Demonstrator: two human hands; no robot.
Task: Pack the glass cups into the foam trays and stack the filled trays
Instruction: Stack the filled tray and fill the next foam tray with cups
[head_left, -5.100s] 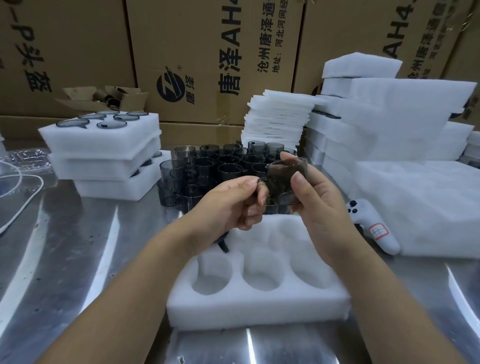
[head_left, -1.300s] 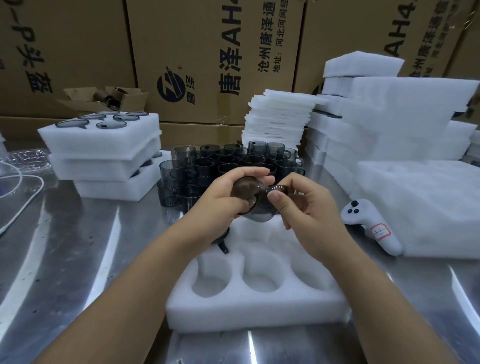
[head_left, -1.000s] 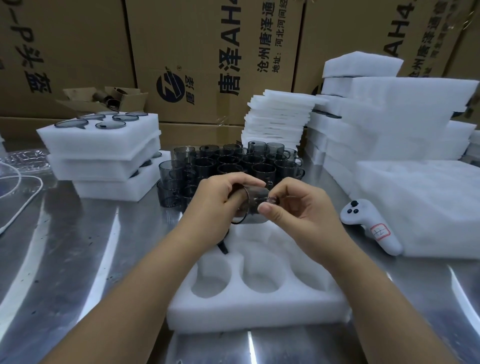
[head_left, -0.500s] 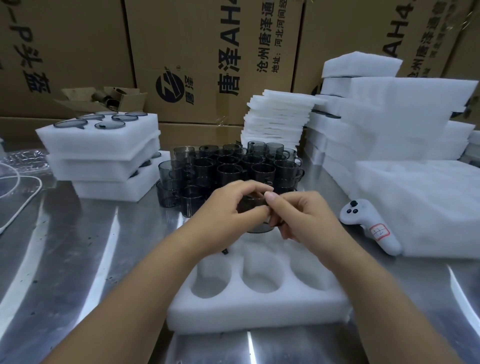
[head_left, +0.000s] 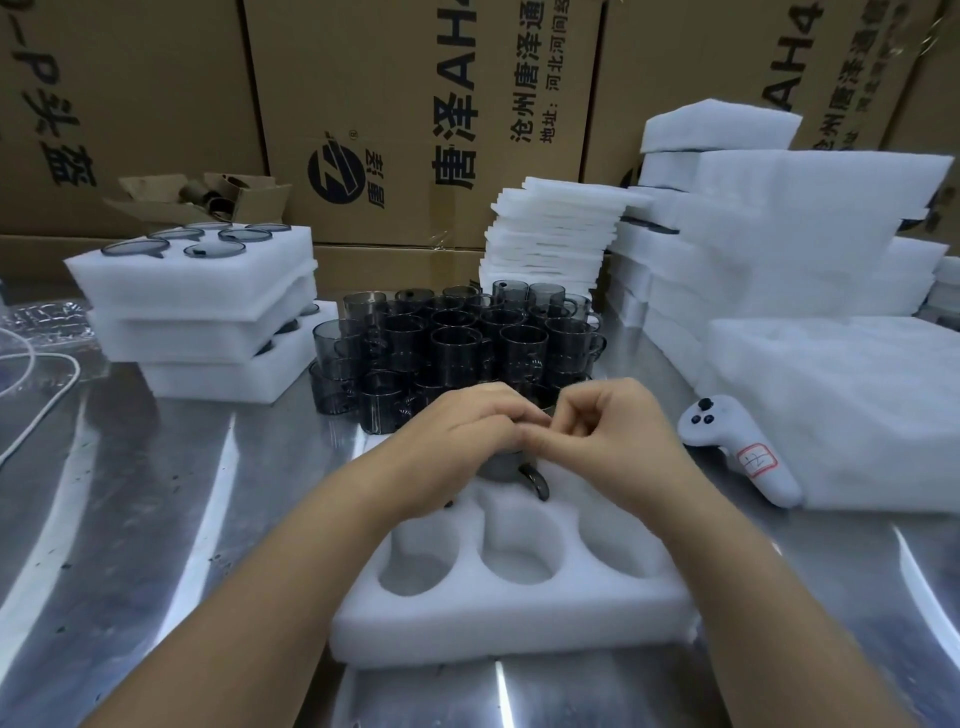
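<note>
glass cup (head_left: 497, 470): sitting upright at a back-row pocket of the foam tray (head_left: 509, 618), handle facing the near row, probably lining up with the pocket's notch; seating depth hiding under the hands.
left hand (head_left: 462, 441): fingers (head_left: 493, 415) curling over the cup from above, gripping it, likely guiding it straight down.
right hand (head_left: 623, 441): fingers (head_left: 553, 444) curling, apparently pinching the rim, steadying against tilt.
loose cups (head_left: 457, 343): crowding the desk (head_left: 130, 519) just behind the tray, keeping supply within reach.
filled trays (head_left: 197, 291): standing stacked at far left, well apart, awaiting this one.
</note>
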